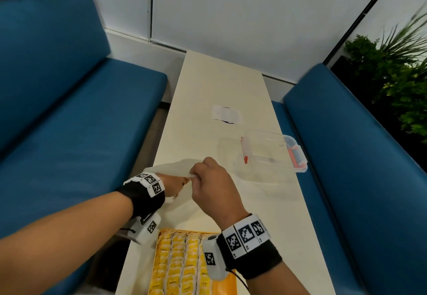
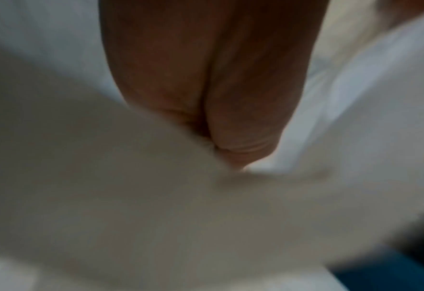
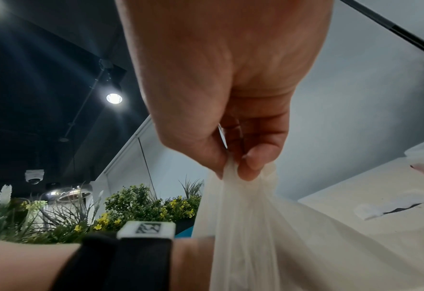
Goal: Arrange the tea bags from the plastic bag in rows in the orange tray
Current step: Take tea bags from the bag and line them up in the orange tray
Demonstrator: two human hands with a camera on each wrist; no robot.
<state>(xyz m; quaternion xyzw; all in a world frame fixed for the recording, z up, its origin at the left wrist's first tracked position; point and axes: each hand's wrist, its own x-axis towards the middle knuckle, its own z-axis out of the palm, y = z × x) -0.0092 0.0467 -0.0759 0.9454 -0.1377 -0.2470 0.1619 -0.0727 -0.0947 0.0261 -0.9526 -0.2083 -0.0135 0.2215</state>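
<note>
A thin white plastic bag [image 1: 175, 170] is held up over the table between both hands. My right hand [image 1: 208, 179] pinches a gathered edge of the plastic bag [image 3: 245, 216] between thumb and fingers. My left hand [image 1: 175, 185] sits partly inside or behind the bag; in the left wrist view its fingers [image 2: 230, 98] pinch the plastic bag [image 2: 156, 196]. The orange tray [image 1: 227, 283] lies at the near table edge, below my wrists, holding rows of yellow tea bags [image 1: 178, 264].
A clear plastic box [image 1: 272, 153] with orange latches and its lid stand on the cream table [image 1: 208, 86] to the right. A white paper patch [image 1: 227, 114] lies farther back. Blue benches [image 1: 69, 110] flank the table; plants [image 1: 397, 70] at right.
</note>
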